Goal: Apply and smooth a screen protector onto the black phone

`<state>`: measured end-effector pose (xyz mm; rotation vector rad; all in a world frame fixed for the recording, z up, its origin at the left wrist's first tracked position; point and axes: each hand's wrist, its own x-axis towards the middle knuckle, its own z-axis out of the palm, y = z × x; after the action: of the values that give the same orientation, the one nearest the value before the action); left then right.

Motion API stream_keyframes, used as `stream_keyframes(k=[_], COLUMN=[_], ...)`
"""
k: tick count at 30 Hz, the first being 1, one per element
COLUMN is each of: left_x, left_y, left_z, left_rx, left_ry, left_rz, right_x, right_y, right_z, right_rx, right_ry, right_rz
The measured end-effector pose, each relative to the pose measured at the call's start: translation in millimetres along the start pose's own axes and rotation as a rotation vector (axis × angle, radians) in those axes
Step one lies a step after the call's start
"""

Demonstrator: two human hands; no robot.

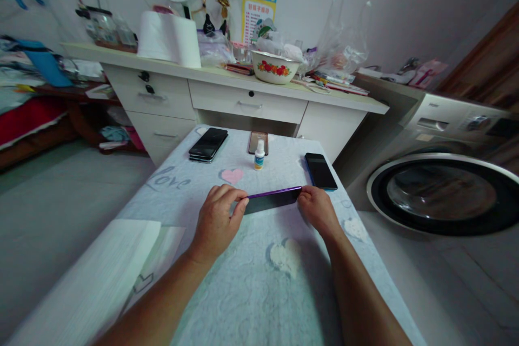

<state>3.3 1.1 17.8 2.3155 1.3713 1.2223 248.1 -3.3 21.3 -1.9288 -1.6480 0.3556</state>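
A smartphone (272,201) with a purple edge is held sideways between my two hands, tilted up on its long side just over the cloth. My left hand (219,216) pinches its left end between thumb and fingers. At the right end, my right hand (318,208) is closed around the corner. Beyond the phone stands a small white spray bottle (259,157) with a blue and yellow label. Behind the bottle lies a phone case (256,142), partly hidden. A stack of phones (208,144) rests at the far left, and a single dark phone (320,171) lies at the right.
A patterned cloth (243,281) covers the table, with folded white material (89,275) at its left edge. Behind is a white desk (247,100) bearing a flowered bowl (275,67) and a paper roll (168,40). A washing machine (446,157) stands at the right.
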Motion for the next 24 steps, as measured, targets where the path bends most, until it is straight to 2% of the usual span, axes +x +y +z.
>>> stream_keyframes(k=[5,10,19,24], left_x=[-0.9,-1.4,-1.2,-1.0], left_y=[-0.5,-1.0,-0.6,-1.9], left_z=[-0.1,-0.5,0.0,0.9], left_rx=[-0.011,-0.017,-0.012,-0.003], left_ry=[-0.001,-0.001,-0.001,-0.001], left_rz=[0.000,-0.007,0.000,-0.007], right_x=[-1.1,0.0,-1.0,-2.3], right_y=[1.6,3.8,-1.9,-6.7], right_z=[3.2,0.7,-5.9,-7.4], right_rx=[-0.039,0.041,0.734,0.858], right_ry=[-0.030,-0.035,0.009,-0.028], right_rz=[0.001,0.031,0.259,0.300])
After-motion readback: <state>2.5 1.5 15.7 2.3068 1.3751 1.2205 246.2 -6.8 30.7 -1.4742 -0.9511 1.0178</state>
